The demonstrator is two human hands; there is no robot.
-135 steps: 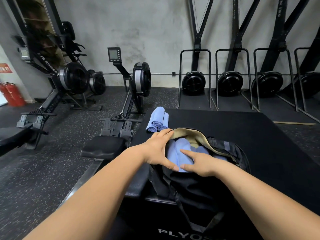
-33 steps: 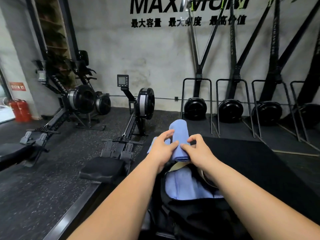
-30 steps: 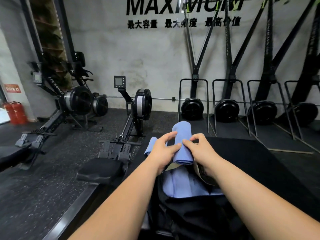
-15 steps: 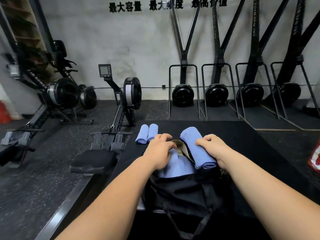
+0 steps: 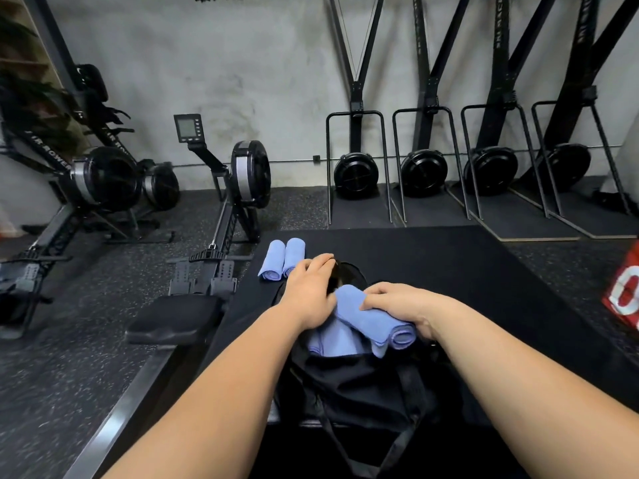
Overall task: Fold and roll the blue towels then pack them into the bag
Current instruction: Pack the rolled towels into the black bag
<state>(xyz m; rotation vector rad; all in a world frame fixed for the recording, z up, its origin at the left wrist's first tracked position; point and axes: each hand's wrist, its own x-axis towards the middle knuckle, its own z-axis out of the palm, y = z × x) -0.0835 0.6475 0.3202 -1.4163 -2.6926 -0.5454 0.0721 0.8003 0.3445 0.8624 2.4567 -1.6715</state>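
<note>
A rolled blue towel (image 5: 366, 319) was held by the right hand (image 5: 403, 304) just above the open mouth of the black bag (image 5: 356, 385). The fingers of this hand were curled over the top of the roll, so that it was gripped; the thumb was hidden below it. The roll was lying slanted at the right side of the opening, with its spiral end pointed toward the camera and to the right. Under it, inside the bag, more blue towels (image 5: 333, 342) were seen, already packed. The left hand (image 5: 309, 293) was placed on the far left rim of the bag, right beside the far end of the roll. Its fingers were bent downward over the rim, but the fingertips were hidden, so it could not be told whether the rim was gripped or only pressed. Two rolled towels (image 5: 281, 259) were lying side by side on the black mat (image 5: 466, 267), just beyond the left hand. A rowing machine (image 5: 247, 174) was standing to the left of the mat, and a red object (image 5: 626, 299) was cut off by the right edge.
</note>
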